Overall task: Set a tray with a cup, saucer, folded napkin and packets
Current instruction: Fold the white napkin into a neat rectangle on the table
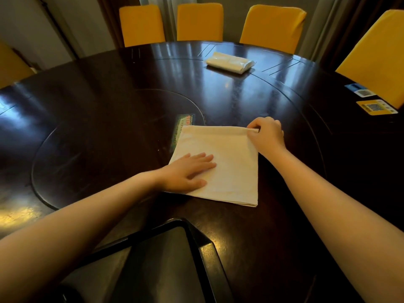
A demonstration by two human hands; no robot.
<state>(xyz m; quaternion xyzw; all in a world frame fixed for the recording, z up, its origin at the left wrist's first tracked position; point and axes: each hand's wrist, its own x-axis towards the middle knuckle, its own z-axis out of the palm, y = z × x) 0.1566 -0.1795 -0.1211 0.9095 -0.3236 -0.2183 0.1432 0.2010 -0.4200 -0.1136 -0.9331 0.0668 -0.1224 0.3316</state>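
A cream cloth napkin (229,162) lies folded into a square on the dark round table (109,84). My left hand (188,171) rests flat on its near left part, fingers spread. At the napkin's far right corner, my right hand (265,134) pinches the folded edge between thumb and fingers. A black tray (196,243) sits at the near table edge below the napkin, its inside dark and with nothing visible in it. No cup, saucer or packets are in view.
A white plastic-wrapped pack of tissues (230,62) lies at the far side of the table. A green printed card (183,125) sits just beyond the napkin. Stickers with codes (376,107) are at the right edge. Yellow-covered chairs (200,21) ring the table.
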